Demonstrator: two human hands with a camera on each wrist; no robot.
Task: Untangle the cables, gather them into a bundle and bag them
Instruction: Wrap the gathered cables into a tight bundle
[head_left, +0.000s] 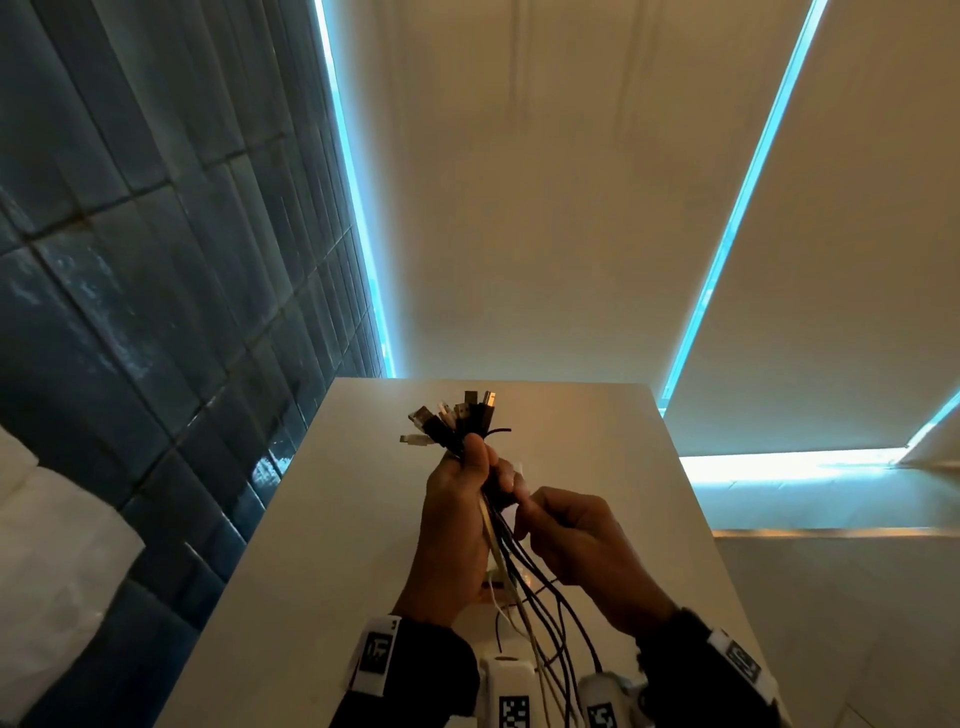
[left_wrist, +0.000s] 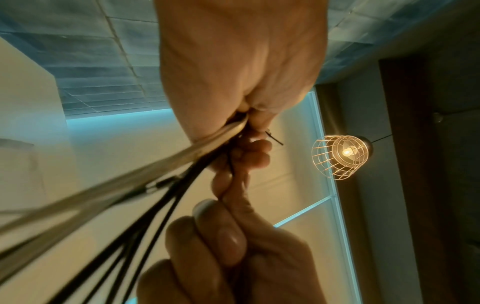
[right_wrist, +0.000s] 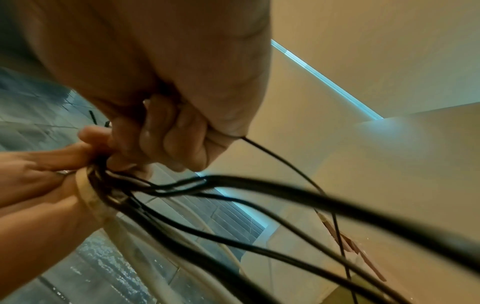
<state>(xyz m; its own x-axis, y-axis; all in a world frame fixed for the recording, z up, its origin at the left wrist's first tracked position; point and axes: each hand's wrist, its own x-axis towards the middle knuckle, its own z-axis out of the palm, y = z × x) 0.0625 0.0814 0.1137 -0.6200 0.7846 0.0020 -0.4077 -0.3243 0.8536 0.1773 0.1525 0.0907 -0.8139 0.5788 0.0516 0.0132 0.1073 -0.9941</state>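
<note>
A bundle of black and white cables (head_left: 457, 418) stands upright above the white table (head_left: 322, 519), its plugs fanned out on top. My left hand (head_left: 457, 499) grips the bundle just below the plugs, and the loose lengths (head_left: 524, 587) hang down toward me. My right hand (head_left: 566, 540) is curled right beside it, fingers against the bundle. In the right wrist view a thin black cable (right_wrist: 280, 160) runs out of the right hand's (right_wrist: 168, 82) curled fingers. The left wrist view shows the left hand (left_wrist: 241, 61) closed round the cables (left_wrist: 155, 181).
A flat clear thing with a reddish strip (right_wrist: 350, 244) lies on the table under the hands; it may be a bag. Dark tiled wall (head_left: 130, 260) stands to the left, window blinds (head_left: 571, 208) behind. A wire-cage lamp (left_wrist: 342, 156) hangs nearby.
</note>
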